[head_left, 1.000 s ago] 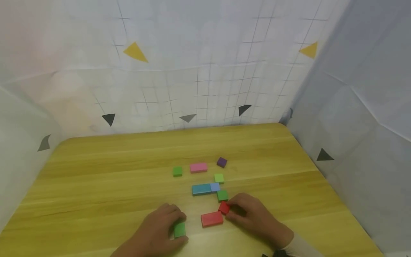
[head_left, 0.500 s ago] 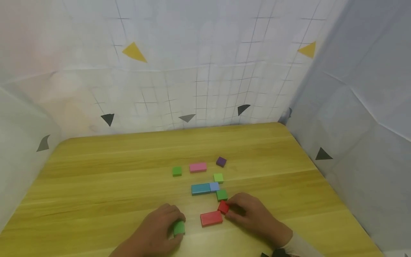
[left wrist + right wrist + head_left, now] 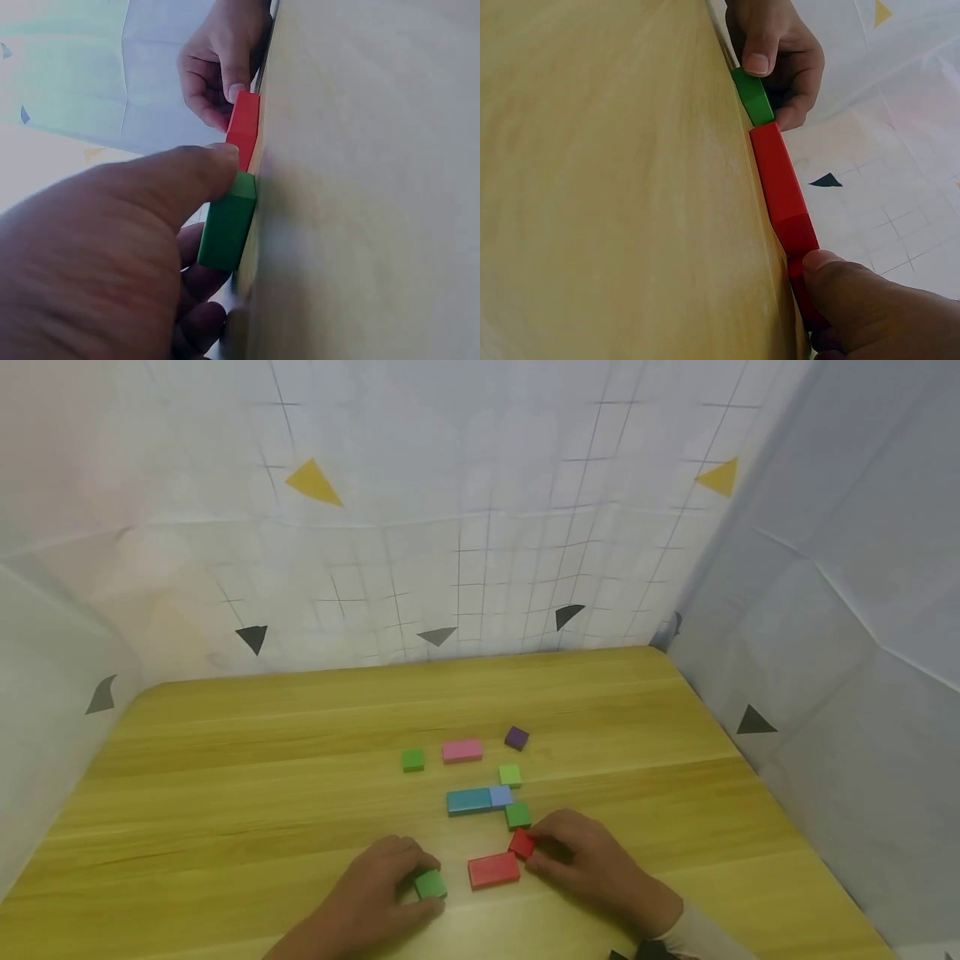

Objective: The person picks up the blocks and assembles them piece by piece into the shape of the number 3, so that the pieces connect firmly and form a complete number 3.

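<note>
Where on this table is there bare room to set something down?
Bare table lies left of the green block near the pink block and right of the purple block. It's crowded between the left hand and right hand, around the long red block, and by the teal block.

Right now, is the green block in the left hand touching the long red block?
No, the head view shows bare table between the held green block and the long red block.

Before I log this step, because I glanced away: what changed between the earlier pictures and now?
The left hand has turned the green block it holds and shifted it rightward, closer to the long red block. No grip was taken or released. The right hand still pinches the small red block; everything else stayed put.
</note>
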`<action>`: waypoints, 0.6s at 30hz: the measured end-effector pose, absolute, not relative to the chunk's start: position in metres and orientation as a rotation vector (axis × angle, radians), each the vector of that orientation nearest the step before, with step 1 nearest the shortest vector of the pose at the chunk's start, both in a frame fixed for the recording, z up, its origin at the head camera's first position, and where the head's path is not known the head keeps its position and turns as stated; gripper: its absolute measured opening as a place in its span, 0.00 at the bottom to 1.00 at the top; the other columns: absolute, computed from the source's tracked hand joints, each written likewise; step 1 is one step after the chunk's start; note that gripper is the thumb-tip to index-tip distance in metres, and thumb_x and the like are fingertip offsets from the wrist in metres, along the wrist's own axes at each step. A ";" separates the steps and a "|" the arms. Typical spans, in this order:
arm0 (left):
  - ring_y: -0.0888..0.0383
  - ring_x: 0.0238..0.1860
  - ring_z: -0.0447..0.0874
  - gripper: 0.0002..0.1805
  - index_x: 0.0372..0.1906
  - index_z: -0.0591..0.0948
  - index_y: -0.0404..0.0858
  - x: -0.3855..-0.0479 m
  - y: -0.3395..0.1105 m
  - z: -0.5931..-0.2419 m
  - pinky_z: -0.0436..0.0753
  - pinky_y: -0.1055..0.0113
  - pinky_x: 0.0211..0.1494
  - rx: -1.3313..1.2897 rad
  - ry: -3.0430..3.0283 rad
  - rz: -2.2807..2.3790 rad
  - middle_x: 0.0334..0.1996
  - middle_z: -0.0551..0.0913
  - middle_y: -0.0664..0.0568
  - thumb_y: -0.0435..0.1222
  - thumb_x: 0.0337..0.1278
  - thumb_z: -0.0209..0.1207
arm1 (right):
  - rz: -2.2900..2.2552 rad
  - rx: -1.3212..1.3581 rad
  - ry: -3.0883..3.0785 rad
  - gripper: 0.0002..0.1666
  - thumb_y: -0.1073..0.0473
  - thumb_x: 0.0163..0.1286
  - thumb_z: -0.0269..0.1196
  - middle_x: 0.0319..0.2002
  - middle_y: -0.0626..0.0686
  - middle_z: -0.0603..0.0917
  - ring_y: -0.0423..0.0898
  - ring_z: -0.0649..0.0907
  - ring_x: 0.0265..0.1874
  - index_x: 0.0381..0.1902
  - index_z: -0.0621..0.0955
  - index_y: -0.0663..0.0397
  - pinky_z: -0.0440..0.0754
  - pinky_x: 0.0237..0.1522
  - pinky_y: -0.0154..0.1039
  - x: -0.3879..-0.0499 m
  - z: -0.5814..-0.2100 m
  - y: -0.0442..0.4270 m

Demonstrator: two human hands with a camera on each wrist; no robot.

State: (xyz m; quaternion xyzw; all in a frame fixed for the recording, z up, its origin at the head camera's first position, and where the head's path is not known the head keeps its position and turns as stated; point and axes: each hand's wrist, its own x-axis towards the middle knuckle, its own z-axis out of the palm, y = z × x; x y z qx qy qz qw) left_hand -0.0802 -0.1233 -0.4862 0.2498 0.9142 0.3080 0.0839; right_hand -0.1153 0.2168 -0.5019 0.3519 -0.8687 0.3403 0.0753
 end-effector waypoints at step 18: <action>0.70 0.39 0.72 0.24 0.49 0.83 0.59 -0.083 -0.115 -0.493 0.79 0.67 0.46 0.649 2.783 0.918 0.38 0.77 0.74 0.66 0.54 0.60 | 1.030 1.075 -2.559 0.17 0.50 0.64 0.70 0.47 0.37 0.83 0.35 0.82 0.45 0.51 0.83 0.41 0.84 0.46 0.36 -0.116 -0.503 0.216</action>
